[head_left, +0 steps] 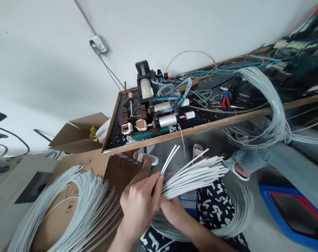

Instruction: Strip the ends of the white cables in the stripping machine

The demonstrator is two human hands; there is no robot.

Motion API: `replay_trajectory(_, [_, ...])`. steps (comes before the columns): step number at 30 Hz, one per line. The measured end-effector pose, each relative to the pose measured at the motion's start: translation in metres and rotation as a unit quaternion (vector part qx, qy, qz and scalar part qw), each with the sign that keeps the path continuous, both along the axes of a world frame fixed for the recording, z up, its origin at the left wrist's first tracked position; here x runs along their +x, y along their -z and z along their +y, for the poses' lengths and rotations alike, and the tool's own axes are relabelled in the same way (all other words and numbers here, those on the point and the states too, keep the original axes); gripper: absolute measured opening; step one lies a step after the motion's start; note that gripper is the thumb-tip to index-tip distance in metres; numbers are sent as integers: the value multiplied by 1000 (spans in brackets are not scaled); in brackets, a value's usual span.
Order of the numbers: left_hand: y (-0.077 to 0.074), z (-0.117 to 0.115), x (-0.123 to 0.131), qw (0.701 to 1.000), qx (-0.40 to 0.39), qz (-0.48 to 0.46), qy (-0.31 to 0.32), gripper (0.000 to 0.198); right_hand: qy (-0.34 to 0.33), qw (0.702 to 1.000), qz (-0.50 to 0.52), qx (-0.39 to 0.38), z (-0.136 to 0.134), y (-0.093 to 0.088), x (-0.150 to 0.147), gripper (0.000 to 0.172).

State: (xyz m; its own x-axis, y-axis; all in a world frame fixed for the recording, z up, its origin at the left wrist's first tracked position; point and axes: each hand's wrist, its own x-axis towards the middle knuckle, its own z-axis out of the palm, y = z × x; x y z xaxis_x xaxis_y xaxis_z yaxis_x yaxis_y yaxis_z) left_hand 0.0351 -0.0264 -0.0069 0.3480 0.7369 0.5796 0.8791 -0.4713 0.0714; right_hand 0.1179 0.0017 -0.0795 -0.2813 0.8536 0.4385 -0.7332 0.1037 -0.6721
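Note:
My left hand point(140, 201) is closed, its fingertips pinching a couple of white cables point(170, 159) that stick up out of the bundle. My right hand point(174, 211) sits just under it and grips the bundle of white cables point(198, 173), whose cut ends fan out to the right over my lap. The cables loop down and back around beneath my right forearm. Straight ahead, a small pneumatic machine point(148, 108) with blue hoses stands on a wooden-edged workbench point(200, 128).
A big sheaf of white cables point(77, 206) lies over cardboard boxes point(77, 133) at the left. Another curved sheaf point(269, 101) hangs at the right above another person's legs and sandalled foot point(234, 168). A blue and red frame point(292, 213) lies on the floor. A toy figure point(226, 98) stands on the bench.

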Motion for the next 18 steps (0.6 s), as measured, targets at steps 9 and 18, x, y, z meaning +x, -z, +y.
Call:
replay_trajectory(9, [0, 24, -4, 937, -101, -335, 25, 30, 21, 994, 52, -94, 4, 13, 0, 32])
replay_trajectory(18, [-33, 69, -43, 790, 36, -606, 87, 37, -11, 978, 134, -158, 17, 18, 35, 35])
